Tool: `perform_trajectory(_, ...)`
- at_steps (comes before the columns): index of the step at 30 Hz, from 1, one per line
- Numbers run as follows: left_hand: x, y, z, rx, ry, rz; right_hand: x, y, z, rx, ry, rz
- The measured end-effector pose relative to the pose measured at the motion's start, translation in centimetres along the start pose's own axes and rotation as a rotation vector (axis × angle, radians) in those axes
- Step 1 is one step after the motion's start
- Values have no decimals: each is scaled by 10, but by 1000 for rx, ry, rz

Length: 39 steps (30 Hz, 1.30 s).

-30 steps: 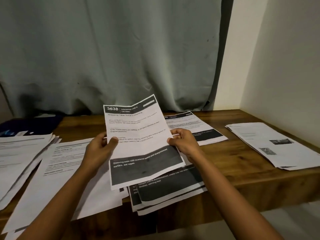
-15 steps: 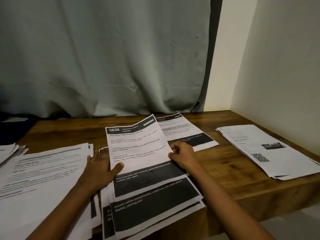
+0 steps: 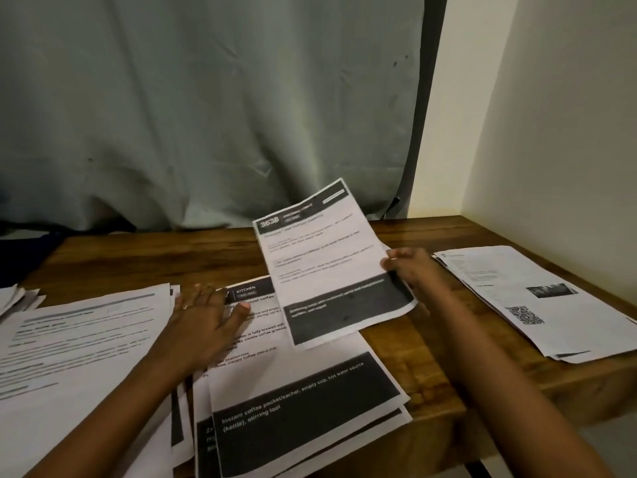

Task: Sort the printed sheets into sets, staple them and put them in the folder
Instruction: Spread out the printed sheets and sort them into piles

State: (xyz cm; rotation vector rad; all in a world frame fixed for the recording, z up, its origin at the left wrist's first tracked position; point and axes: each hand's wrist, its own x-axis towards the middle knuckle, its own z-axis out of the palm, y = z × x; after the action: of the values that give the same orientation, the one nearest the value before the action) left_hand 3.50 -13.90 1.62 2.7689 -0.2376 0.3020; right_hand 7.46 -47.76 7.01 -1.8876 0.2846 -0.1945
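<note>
My right hand (image 3: 412, 270) pinches the right edge of a printed sheet headed 3638 (image 3: 327, 257) and holds it lifted above the wooden table (image 3: 427, 360), tilted to the right. My left hand (image 3: 203, 319) rests flat with spread fingers on the top sheet of the middle pile (image 3: 296, 401), a page headed KITCHEN about instant coffee, with a large black band low down. No stapler or folder is visible.
A wide pile of text sheets (image 3: 76, 350) lies at the left. Another stack with a QR code (image 3: 531, 298) sits at the right by the wall. A grey curtain (image 3: 206, 108) hangs behind the table. The table's front edge is close to me.
My left hand let go of the 3638 sheet and now lies on the middle pile. My right hand alone has carried the sheet up and to the right.
</note>
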Motion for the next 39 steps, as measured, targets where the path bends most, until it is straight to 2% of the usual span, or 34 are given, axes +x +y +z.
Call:
perform_trajectory(7, 25, 37, 3, 18, -123, 107, 74, 14, -30, -278, 171, 4)
perform_trajectory(13, 25, 35, 33, 85, -207, 69, 101, 26, -28, -463, 215, 6)
perform_trajectory(16, 25, 32, 39, 155, -198, 72, 107, 28, -25, -604, 215, 23)
perform_trajectory(23, 26, 32, 42, 170, -170, 65, 113, 31, -14, -764, 243, 55)
perform_trajectory(26, 26, 32, 44, 172, -166, 71, 114, 30, -9, -772, 258, 39)
perform_trajectory(29, 26, 33, 42, 183, -171, 70, 109, 26, -12, -917, 280, -28)
perform_trajectory(31, 26, 33, 42, 184, -172, 70, 106, 22, -16, -1018, 176, -241)
perform_trajectory(33, 25, 33, 41, 189, -180, 71, 99, 22, -19, -1025, -175, -479)
perform_trajectory(34, 24, 33, 41, 190, -183, 69, 90, 23, -18, -1037, -349, -514)
perform_trajectory(36, 25, 34, 41, 183, -182, 68, 78, 31, -13, -1096, -546, -451)
perform_trajectory(39, 25, 35, 41, 190, -183, 62, 72, 44, -4, -1064, -566, -378)
